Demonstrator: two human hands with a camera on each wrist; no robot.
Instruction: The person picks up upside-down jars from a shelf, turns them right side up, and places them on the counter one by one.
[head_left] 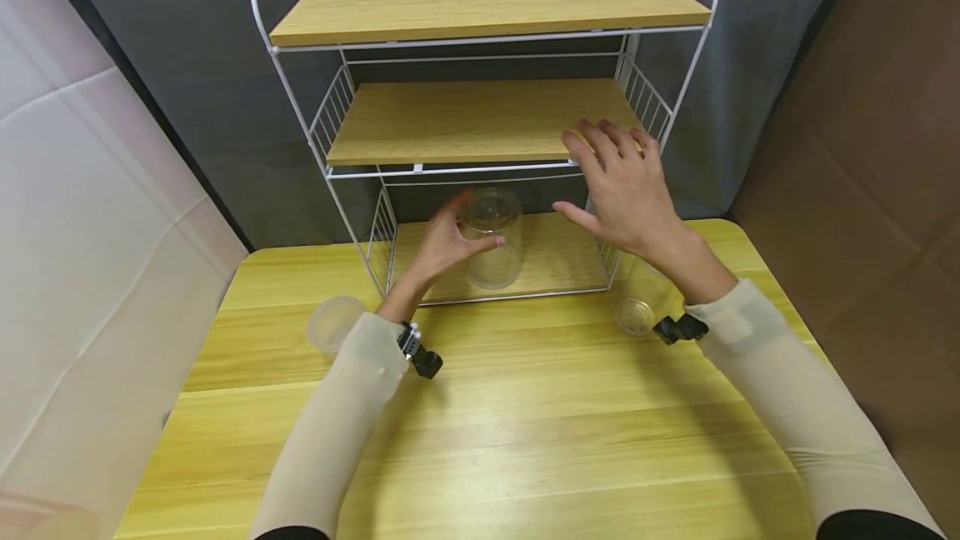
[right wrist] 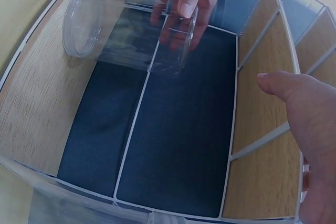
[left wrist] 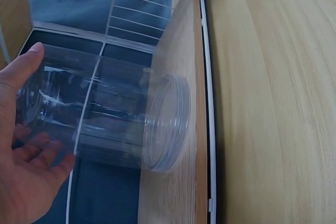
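Note:
A clear plastic jar (head_left: 495, 252) stands upright on the wooden bottom shelf (head_left: 562, 265) of a white wire rack. In the left wrist view, the thick ringed end of the jar (left wrist: 168, 124) is against the shelf board. My left hand (head_left: 446, 240) grips the jar near its upper end, thumb on one side and fingers around the other. My right hand (head_left: 626, 182), fingers spread and nothing held, is at the right front of the middle shelf (head_left: 480, 119). In the right wrist view, part of that hand is hidden behind the shelf edge.
A clear round lid-like piece (head_left: 335, 323) lies on the yellow wooden table (head_left: 510, 440) left of the rack. Another clear container (head_left: 641, 294) is by the rack's right front, below the right forearm. The top shelf (head_left: 487, 2) overhangs. A brown wall panel (head_left: 862, 148) borders the right.

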